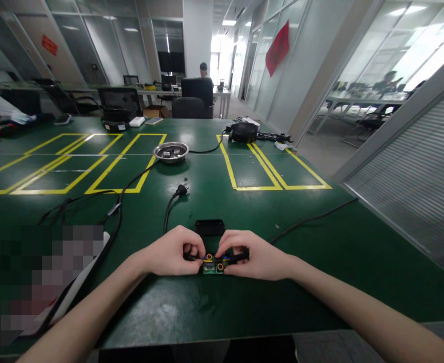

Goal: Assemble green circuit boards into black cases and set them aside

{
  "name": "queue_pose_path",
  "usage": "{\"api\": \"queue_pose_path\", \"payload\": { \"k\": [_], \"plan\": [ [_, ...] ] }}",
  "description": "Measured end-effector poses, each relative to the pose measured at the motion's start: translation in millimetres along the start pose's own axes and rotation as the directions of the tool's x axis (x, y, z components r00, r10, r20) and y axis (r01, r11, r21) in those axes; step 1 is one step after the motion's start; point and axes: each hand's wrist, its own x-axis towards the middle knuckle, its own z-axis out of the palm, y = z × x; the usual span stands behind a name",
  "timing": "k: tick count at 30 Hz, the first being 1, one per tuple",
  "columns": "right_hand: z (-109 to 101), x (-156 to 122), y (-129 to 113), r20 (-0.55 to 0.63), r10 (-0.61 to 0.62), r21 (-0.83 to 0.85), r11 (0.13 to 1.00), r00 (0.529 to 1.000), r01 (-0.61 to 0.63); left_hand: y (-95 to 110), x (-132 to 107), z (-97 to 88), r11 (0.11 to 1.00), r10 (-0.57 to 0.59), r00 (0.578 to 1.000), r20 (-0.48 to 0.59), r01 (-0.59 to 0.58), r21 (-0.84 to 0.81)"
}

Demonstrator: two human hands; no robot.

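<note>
Head view: left hand point(178, 253) and right hand point(259, 255) pinched a board point(209, 268) between them (coils point(220, 267) upward) near a case point(210, 227) on the desk point(207, 312), each grip nearly closed; light, edge-only pressure seemed wisest.

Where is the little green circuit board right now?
In the head view, the circuit board is just below the middle, between the left hand and the right hand, nearer the person than the black case.
</note>
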Motion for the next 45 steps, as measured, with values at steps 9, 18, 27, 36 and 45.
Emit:
{"api": "queue_pose_path", "payload": {
  "k": [9,18,27,36,45],
  "plan": [
    [-10,3,10,-0.105,-0.046,-0.243,0.970,0.993,0.019,-6,4,-5.6,0.959,-0.037,0.994,-0.106,0.065,0.277],
    [-26,2,16,-0.101,-0.010,-0.301,0.953,0.995,-0.021,-10,3,-11.7,0.946,-0.063,0.991,-0.116,0.096,0.309],
    [-25,2,20,-0.012,-0.119,-0.368,0.924,0.993,0.107,-12,2,-12.4,0.972,-0.004,0.992,-0.127,0.034,0.231],
    [-27,3,9,0.036,-0.185,-0.519,0.836,0.982,0.176,-8,1,-11.5,0.918,0.119,0.987,-0.108,-0.068,0.390],
    [-12,19,34,-0.318,0.076,-0.435,0.874,0.945,-0.217,-14,10,-5.5,0.872,-0.186,0.865,-0.466,0.364,0.327]
  ]
}}
